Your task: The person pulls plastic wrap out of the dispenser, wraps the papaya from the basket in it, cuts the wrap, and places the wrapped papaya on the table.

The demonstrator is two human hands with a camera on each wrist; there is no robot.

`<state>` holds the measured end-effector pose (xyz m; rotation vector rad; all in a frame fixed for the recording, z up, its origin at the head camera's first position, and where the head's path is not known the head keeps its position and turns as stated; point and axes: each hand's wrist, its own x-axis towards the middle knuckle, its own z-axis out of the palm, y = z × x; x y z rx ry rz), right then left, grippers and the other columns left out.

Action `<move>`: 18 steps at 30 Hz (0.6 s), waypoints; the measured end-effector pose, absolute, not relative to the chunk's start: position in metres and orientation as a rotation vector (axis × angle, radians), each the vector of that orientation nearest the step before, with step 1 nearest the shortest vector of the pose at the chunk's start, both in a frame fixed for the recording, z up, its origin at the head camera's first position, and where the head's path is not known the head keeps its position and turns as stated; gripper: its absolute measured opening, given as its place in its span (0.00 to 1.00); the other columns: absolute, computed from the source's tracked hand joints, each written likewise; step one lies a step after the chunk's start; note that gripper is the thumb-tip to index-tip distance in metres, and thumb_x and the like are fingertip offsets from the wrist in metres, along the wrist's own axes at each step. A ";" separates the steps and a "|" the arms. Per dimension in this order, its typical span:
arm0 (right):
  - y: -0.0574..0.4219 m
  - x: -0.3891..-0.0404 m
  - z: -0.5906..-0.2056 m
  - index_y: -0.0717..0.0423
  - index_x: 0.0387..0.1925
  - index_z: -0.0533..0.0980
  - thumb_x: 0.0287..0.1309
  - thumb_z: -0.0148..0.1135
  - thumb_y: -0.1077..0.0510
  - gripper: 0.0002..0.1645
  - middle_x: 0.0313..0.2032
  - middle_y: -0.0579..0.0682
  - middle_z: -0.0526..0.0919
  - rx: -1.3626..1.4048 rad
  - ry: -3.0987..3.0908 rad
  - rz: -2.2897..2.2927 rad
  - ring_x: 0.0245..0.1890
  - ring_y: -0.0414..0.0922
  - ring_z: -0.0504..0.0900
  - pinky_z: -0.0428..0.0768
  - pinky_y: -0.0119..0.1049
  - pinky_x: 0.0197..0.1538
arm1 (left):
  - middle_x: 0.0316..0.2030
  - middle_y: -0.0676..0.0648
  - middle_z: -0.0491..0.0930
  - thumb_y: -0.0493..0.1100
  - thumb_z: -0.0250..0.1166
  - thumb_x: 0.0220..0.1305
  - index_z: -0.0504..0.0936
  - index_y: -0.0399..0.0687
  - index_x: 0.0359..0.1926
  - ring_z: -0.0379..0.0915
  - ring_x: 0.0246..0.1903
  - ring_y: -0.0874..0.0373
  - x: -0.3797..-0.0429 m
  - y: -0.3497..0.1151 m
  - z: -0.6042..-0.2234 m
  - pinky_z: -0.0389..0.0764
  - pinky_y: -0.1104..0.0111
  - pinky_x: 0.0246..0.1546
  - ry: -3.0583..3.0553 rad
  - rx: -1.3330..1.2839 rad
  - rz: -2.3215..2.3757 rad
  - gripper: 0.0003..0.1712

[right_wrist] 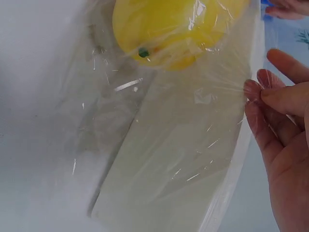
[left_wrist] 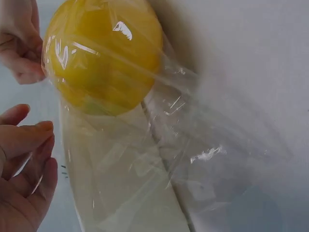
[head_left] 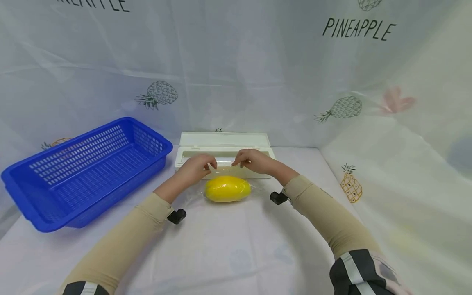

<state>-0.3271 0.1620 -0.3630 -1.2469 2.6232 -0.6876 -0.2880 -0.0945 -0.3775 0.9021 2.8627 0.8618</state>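
Presumably to keep it spread evenly, my left hand (head_left: 196,168) and right hand (head_left: 257,162) pinch in their fingers (right_wrist: 260,126) the cling film (left_wrist: 207,154) covering the yellow fruit (head_left: 228,189) before its dispenser box (head_left: 254,173).

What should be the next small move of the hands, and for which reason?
Perhaps the right hand should gently draw the clear film tighter along the white box: it pinches the film there, and the film spreads over the yellow fruit but looks wrinkled.
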 end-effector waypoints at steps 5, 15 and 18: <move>0.161 -0.324 -0.361 0.60 0.44 0.84 0.62 0.50 0.78 0.21 0.44 0.49 0.83 -1.213 2.569 -0.674 0.45 0.46 0.80 0.79 0.31 0.48 | 0.38 0.48 0.84 0.24 0.60 0.61 0.86 0.42 0.37 0.79 0.39 0.50 -0.292 -0.097 -0.377 0.80 0.59 0.46 2.858 0.935 0.836 0.13; 0.161 -0.307 -0.367 0.56 0.52 0.80 0.45 0.78 0.47 0.32 0.50 0.46 0.79 -1.072 2.617 -0.622 0.53 0.46 0.76 0.73 0.45 0.60 | 0.48 0.43 0.83 0.31 0.58 0.67 0.85 0.39 0.49 0.76 0.51 0.46 -0.288 -0.096 -0.375 0.74 0.54 0.57 2.842 1.004 0.700 0.14; 0.163 -0.305 -0.372 0.56 0.52 0.80 0.44 0.79 0.49 0.32 0.49 0.46 0.80 -1.098 2.642 -0.649 0.51 0.46 0.77 0.74 0.44 0.58 | 0.51 0.43 0.81 0.40 0.61 0.67 0.83 0.41 0.53 0.74 0.54 0.46 -0.283 -0.096 -0.377 0.71 0.53 0.60 2.838 0.897 0.726 0.16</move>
